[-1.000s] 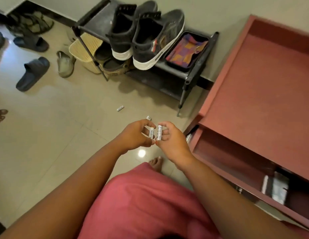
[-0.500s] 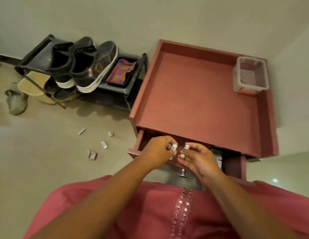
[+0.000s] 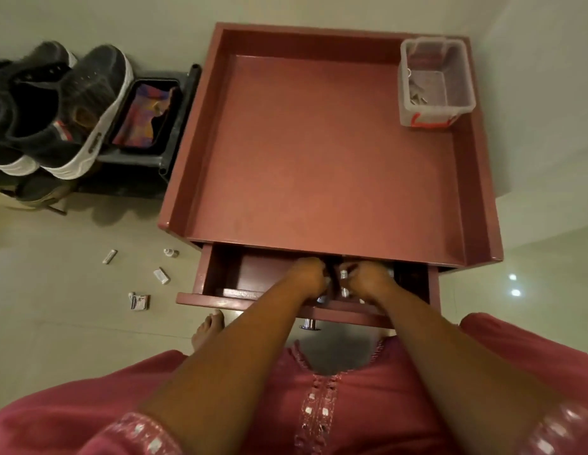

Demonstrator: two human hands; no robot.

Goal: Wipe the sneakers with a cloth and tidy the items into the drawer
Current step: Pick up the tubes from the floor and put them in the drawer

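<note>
Nearest, a pink garment with an embroidered placket [image 3: 314, 418], both bare forearms reaching forward over it. Beyond, left hand [image 3: 307, 277] and right hand [image 3: 368, 280] down inside the open drawer [image 3: 217, 274], close together but not touching. Right hand curled round small white batteries [image 3: 344, 284], two metal ends showing at its fingers. Left hand curled too, knuckles up; whether anything sits in its grip, cannot tell. Just under the hands, the drawer's front rail with a metal knob [image 3: 309, 324] below it.

Left of the left hand, on the floor: a bare foot [image 3: 207, 328], a small printed packet [image 3: 139, 302], a white battery [image 3: 161, 275], another battery [image 3: 109, 256] and a tiny bottle-like item [image 3: 171, 252], all well apart from the drawer.

Past the hands, the red counter [image 3: 319, 152] with raised edges, a clear plastic box [image 3: 433, 82] in its far right corner holding what look like keys.

Far left of the hands, dark sneakers [image 3: 66, 110] with white soles on a black shoe rack [image 3: 174, 126], a colourful cloth [image 3: 145, 118] in a black tray beside them.
</note>
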